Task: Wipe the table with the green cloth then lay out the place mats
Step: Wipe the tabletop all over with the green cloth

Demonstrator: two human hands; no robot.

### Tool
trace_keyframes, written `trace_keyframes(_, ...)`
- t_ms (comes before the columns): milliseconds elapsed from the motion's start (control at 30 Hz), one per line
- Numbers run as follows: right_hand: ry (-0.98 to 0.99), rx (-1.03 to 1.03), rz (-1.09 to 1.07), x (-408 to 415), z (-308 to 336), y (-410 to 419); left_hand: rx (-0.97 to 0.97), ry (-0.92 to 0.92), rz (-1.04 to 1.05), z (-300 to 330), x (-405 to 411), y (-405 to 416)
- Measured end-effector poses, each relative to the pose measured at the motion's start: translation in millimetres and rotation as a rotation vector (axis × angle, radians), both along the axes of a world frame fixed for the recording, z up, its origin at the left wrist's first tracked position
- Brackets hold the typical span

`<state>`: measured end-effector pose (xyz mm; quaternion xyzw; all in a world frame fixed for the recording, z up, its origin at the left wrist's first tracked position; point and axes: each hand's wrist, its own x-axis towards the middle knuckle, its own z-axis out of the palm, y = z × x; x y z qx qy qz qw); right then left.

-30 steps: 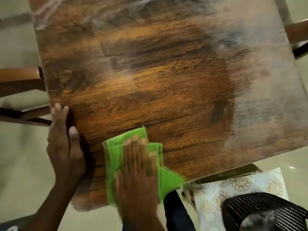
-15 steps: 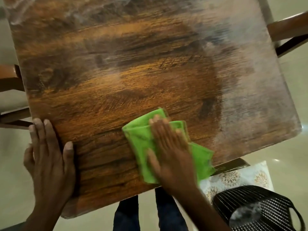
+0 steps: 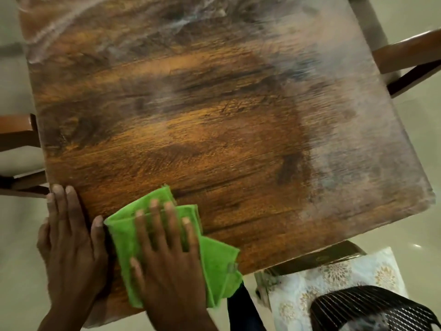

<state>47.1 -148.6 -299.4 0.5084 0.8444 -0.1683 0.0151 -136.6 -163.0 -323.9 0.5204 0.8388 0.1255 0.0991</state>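
A square wooden table (image 3: 214, 111) fills the view, dusty and smeared along its far and right sides. The folded green cloth (image 3: 214, 263) lies near the table's front edge. My right hand (image 3: 167, 254) presses flat on the cloth with fingers spread. My left hand (image 3: 69, 244) rests flat on the table's front left edge, its thumb touching the cloth's left corner. A white floral place mat (image 3: 334, 275) lies on a seat below the table's front right corner, partly under a black mesh object.
A black mesh basket-like object (image 3: 362, 311) sits on the floral mat at bottom right. Wooden chairs stand at the left (image 3: 16, 130) and at the right (image 3: 410, 53) of the table. Pale tiled floor (image 3: 420, 144) surrounds everything.
My right hand has slid the green cloth back left along the front edge, until it touches my left thumb. My left hand stays on the table's left edge.
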Motion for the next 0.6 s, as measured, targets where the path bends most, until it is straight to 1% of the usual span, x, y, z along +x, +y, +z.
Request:
trace_keyframes(33, 0.000, 0.010, 0.042, -13.2, 0.8, -0.2, 0.007, -0.017, 0.023, 0.8, 1.9, 0.7)
trace_keyframes(100, 0.040, 0.043, 0.076, -12.8, 0.4, 5.6, 0.004, -0.030, 0.029, 5.6, 4.3, 3.3)
trace_keyframes(167, 0.095, 0.032, 0.097, 15.9, -0.1, 14.4, -0.020, -0.020, 0.025, 11.2, 6.4, 4.2)
trace_keyframes(200, 0.115, 0.039, 0.072, 35.9, -1.2, 20.3, -0.022, -0.016, 0.030, 14.2, 7.9, 4.3)
trace_keyframes(267, 0.100, 0.092, -0.025, 83.5, -3.4, 40.5, -0.017, -0.030, 0.024, 18.1, 9.6, 4.1)
trace_keyframes(367, 0.018, 0.168, -0.201, 169.9, -5.3, 75.5, -0.018, -0.055, 0.024, 21.3, 7.3, 3.3)
trace_keyframes(467, -0.033, 0.177, -0.391, 245.2, -6.8, 100.0, -0.028, -0.058, 0.020, 19.6, 7.4, 3.7)
trace_keyframes(533, -0.068, 0.177, -0.486, 257.2, -8.9, 107.5, -0.032, -0.030, 0.025, 19.8, 5.9, 2.9)
trace_keyframes(600, -0.097, 0.191, -0.534, 232.7, -9.4, 101.3, -0.037, -0.002, 0.042, 22.4, 12.8, 2.8)
